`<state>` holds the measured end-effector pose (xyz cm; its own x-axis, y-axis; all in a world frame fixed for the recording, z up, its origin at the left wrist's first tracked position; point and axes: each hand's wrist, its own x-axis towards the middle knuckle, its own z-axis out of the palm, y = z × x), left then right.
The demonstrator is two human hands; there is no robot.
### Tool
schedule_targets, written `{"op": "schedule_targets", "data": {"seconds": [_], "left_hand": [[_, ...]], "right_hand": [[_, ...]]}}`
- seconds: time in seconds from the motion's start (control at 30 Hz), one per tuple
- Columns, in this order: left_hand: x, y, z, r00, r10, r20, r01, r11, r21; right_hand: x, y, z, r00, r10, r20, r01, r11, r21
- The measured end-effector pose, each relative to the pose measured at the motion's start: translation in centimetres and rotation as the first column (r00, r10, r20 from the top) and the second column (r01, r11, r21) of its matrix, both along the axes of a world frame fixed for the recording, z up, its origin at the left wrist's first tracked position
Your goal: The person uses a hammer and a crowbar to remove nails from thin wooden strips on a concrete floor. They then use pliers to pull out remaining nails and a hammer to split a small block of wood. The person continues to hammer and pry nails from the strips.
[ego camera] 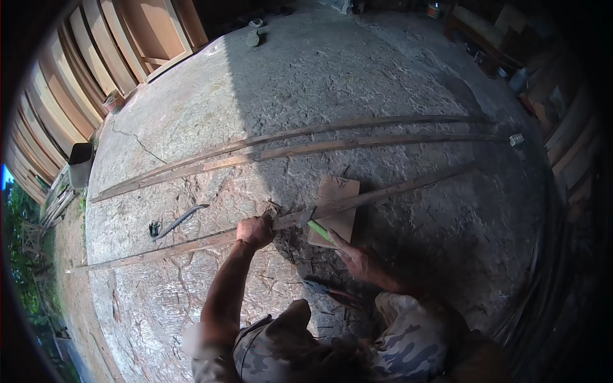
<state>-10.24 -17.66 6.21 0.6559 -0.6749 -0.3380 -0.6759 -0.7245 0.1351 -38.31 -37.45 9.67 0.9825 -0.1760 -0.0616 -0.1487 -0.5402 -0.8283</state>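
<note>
My left hand (256, 232) is closed around a long, narrow wooden batten (182, 249) that runs slantwise across the floor in front of me. In my right hand (359, 261) is a hammer (320, 229) with a bright green handle, its head at the batten's near edge. Under that stretch of batten lies a flat wooden board (337, 189). Loose nails (306, 265) are scattered on the concrete by my knees. Among them rest pliers (330, 292) with reddish handles, partly in shadow.
Two more battens (297, 153) lie farther off across the rough concrete floor (306, 86). A bent ribbed steel bar (179, 222) is on the left. Planks and frames (91, 62) lean at the upper left, near a bucket (80, 165). A sandal (253, 38) lies at the far side.
</note>
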Motion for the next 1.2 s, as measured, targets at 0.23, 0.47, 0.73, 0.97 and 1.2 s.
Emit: {"op": "schedule_targets", "data": {"seconds": [0.23,0.47,0.73,0.97,1.2], "left_hand": [[1.8,3.2,2.5,0.997,0.049,0.066,-0.049,0.999,-0.011],[5.9,14.4,2.4,0.964,0.102,0.246,-0.13,0.987,0.098],[9.4,20.2,2.8,0.944,0.252,0.213,-0.326,0.812,0.484],[0.3,-0.9,4.6,0.986,-0.087,-0.139,0.014,0.89,-0.455],[-0.9,-4.7,0.7,0.999,0.001,-0.049,-0.007,0.993,-0.121]], "right_hand": [[-7.0,-1.3,0.0,0.964,-0.221,0.146,0.192,0.963,0.189],[-10.5,-0.9,-1.3,0.858,-0.513,0.007,0.474,0.799,0.37],[-11.5,-0.5,-1.7,0.776,-0.625,-0.085,0.59,0.671,0.448],[-9.6,-1.4,-0.1,0.867,-0.497,-0.022,0.478,0.821,0.313],[-5.6,-1.9,1.6,0.949,-0.251,0.189,0.239,0.967,0.085]]}}
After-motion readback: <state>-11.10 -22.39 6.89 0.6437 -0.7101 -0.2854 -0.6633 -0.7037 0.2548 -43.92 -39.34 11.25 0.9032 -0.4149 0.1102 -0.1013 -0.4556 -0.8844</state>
